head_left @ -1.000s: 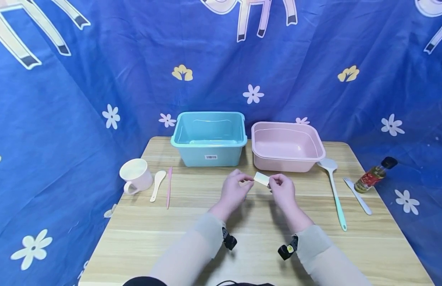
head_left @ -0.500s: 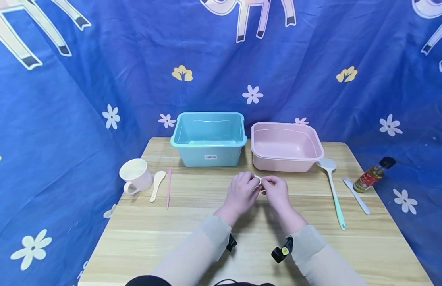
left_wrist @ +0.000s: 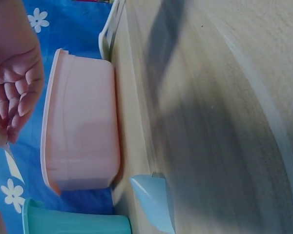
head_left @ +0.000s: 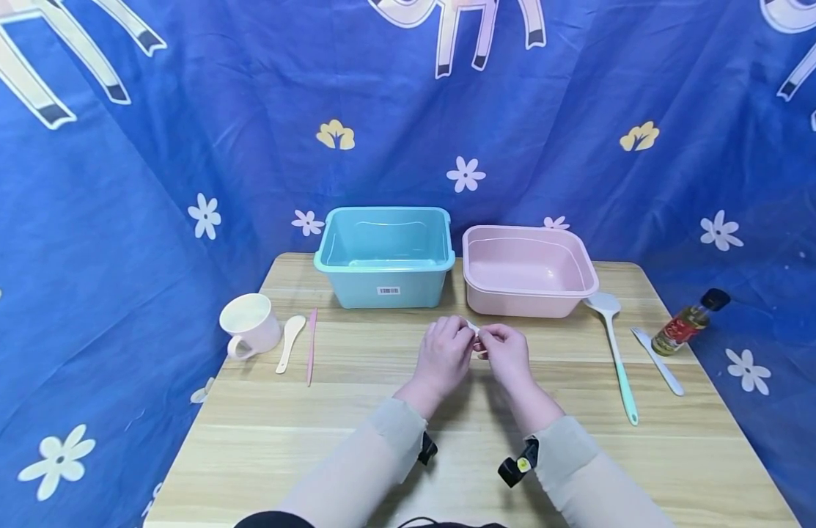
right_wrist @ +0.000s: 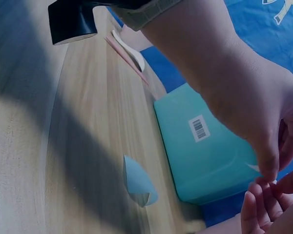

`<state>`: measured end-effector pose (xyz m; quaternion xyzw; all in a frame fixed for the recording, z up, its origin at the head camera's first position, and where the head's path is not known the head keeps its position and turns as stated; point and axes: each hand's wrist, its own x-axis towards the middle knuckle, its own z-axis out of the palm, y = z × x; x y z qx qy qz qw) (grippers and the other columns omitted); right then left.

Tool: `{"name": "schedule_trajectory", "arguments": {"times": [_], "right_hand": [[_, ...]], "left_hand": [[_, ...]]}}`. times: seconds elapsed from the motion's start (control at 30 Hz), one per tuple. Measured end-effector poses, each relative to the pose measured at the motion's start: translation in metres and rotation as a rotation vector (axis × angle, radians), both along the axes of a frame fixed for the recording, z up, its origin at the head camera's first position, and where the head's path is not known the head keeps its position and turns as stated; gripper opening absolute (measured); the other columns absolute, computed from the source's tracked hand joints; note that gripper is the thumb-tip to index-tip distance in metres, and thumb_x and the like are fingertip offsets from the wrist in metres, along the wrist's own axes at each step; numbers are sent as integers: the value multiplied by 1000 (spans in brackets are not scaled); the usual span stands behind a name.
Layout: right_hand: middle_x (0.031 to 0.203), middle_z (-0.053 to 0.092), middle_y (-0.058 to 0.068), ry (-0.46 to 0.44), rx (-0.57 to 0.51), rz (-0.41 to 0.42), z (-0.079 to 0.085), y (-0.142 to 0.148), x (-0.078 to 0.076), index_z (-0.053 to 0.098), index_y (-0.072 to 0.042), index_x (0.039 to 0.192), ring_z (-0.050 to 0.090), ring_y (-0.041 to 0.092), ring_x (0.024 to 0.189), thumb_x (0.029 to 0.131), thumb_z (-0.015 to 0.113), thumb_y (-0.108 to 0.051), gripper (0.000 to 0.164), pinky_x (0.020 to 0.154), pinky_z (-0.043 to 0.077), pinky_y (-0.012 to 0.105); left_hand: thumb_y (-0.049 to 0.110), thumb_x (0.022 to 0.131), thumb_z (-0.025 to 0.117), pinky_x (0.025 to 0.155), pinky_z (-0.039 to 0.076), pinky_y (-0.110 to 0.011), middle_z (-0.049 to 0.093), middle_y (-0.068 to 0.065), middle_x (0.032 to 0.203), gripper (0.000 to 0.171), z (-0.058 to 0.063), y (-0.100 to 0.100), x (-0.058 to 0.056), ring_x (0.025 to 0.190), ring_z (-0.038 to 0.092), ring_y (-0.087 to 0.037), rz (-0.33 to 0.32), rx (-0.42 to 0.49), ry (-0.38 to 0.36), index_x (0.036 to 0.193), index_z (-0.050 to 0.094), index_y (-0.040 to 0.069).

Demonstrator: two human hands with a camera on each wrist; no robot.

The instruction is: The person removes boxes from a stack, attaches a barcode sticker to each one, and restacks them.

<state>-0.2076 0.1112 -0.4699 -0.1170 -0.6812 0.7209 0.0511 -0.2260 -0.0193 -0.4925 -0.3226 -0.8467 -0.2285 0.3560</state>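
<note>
Head view: centre frame, the left hand (head_left: pixel 443 352) and right hand (head_left: pixel 506 352) come fingertip to fingertip, both pinched tight on a white piece (head_left: pixel 473 327) just below the pink tub (head_left: pixel 526 304). Left wrist: fingers curl at the left edge, a white corner poking out below; a blue scrap (left_wrist: pixel 154 200) sits bottom centre. Right wrist: fingertips meet lower right, the piece mostly hidden.
</note>
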Motion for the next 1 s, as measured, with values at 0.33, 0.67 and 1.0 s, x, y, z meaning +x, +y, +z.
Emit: {"name": "schedule_trajectory", "arguments": {"times": [0.33, 0.67, 1.0], "right_hand": [[94, 68, 12, -108, -199, 70, -8, 8, 2, 62, 4, 108, 64, 17, 79, 99, 55, -6, 15, 68, 55, 28], [84, 66, 3, -47, -341, 13, -11, 15, 2, 68, -4, 88, 65, 12, 73, 91, 64, 5, 10, 65, 54, 25], [80, 67, 8, 91, 94, -17, -7, 38, 0, 64, 14, 102, 63, 11, 69, 88, 69, 5, 17, 66, 54, 23]], "left_hand": [[7, 84, 77, 83, 44, -34, 62, -1, 91, 10, 13, 4, -1, 89, 57, -16, -54, 844, -750, 87, 71, 0], [0, 85, 72, 71, 41, -26, 63, 2, 81, 17, 16, 4, -3, 78, 53, -11, -70, 1230, -1089, 96, 67, -12], [-1, 82, 76, 69, 49, -21, 68, -8, 85, 19, 10, 13, -1, 74, 59, -9, -85, 1034, -1056, 98, 68, -10]]}}
